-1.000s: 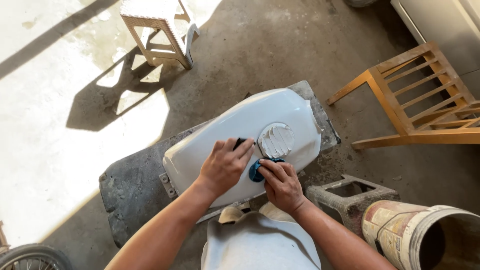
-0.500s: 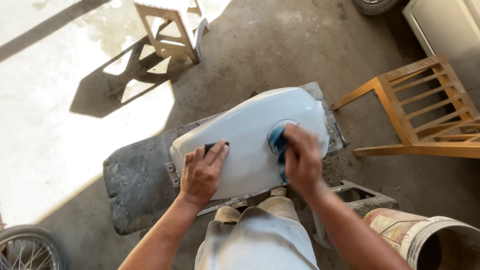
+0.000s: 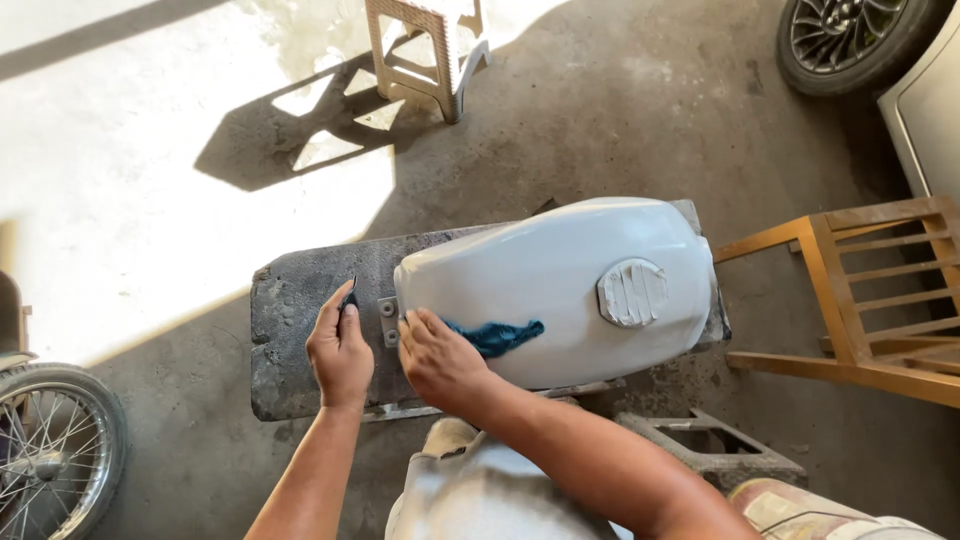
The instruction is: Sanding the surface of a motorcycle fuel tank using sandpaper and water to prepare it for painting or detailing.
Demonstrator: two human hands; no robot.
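Right hand (image 3: pixel 440 362) presses a blue cloth (image 3: pixel 497 337) with bent fingers on the near side of the white fuel tank (image 3: pixel 560 285), which lies on a dark slab (image 3: pixel 290 330) on the concrete floor (image 3: pixel 620 110). Left hand (image 3: pixel 340 352) rests on the slab just beside the tank's narrow end, its fingers closed around a small dark thing that I cannot identify. Near them stand a wooden chair frame (image 3: pixel 860 300), a plastic stool (image 3: pixel 420 50) and a spoked wheel (image 3: pixel 50 460)

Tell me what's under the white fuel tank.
The white fuel tank rests on a dark grey slab. The slab's middle, beneath the tank, is covered from view.
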